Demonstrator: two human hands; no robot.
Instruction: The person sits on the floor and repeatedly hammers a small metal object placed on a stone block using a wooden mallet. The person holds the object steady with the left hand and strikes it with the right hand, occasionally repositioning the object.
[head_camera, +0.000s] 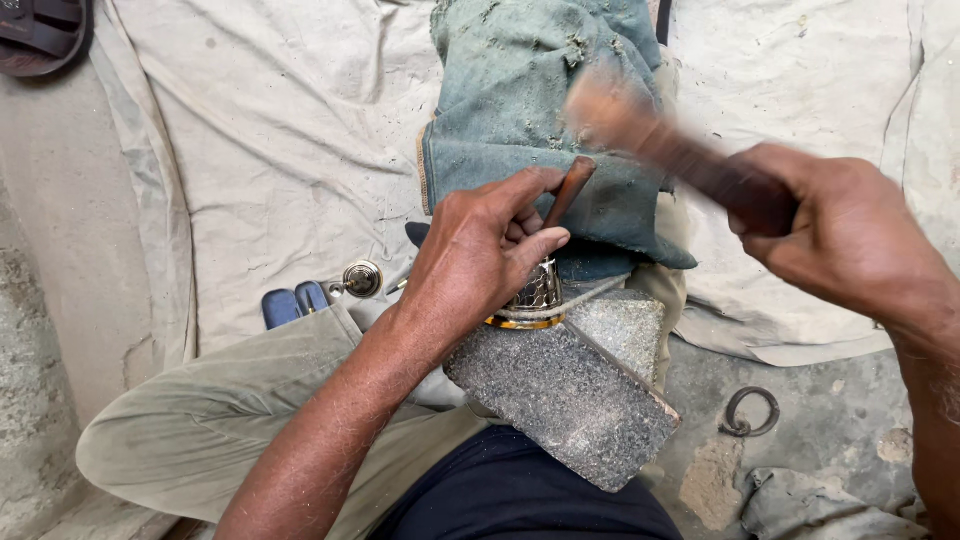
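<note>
Here the left hand (480, 255) grips a slim brown punch (568, 190) upright over a patterned metal cup (535, 295) sitting on a grey stone block (570, 400), while the right hand (850, 235) clasps a blurred wooden mallet (650, 135) raised just above the punch.

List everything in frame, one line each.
stone block: 1, grey speckled, on the lap
metal cup: 1, silver with gold rim, on the block
punch: 1, brown, over the cup
mallet: 1, brown, blurred, upper right
green cloth: 1, top centre
canvas sheet: 1, off-white, on the ground
knob: 1, brass, on the sheet
blue handles: 2, beside the knob
ring: 1, dark metal, right floor
sandal: 1, dark, top left
left hand: holds punch
right hand: grips mallet
</note>
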